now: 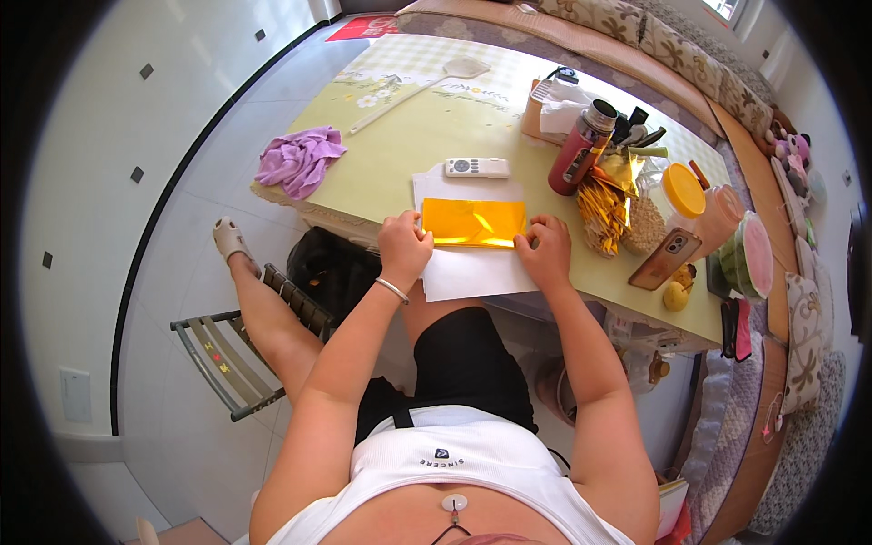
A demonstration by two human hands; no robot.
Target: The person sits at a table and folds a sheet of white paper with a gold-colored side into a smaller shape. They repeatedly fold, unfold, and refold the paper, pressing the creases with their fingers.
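A shiny gold foil sheet [474, 222] lies flat near the front edge of the table, over white paper [468, 277]. My left hand [405, 245] pinches its left end between thumb and fingers, a silver bangle on that wrist. At the opposite end, my right hand [545, 250] has its fingers curled and pressed on the foil's lower right corner. A white remote control [478, 168] rests on the paper just beyond the foil. To the right of my right hand lies a bundle of folded gold foil pieces [601, 211].
A red thermos [581, 150], a jar with a yellow lid [649, 218], a smartphone [666, 258] and a yellow fruit [676, 296] crowd the table's right side. A purple cloth [300, 162] lies at the left corner; a white fly swatter [409, 94] lies farther back. A folding stool [227, 354] stands lower left.
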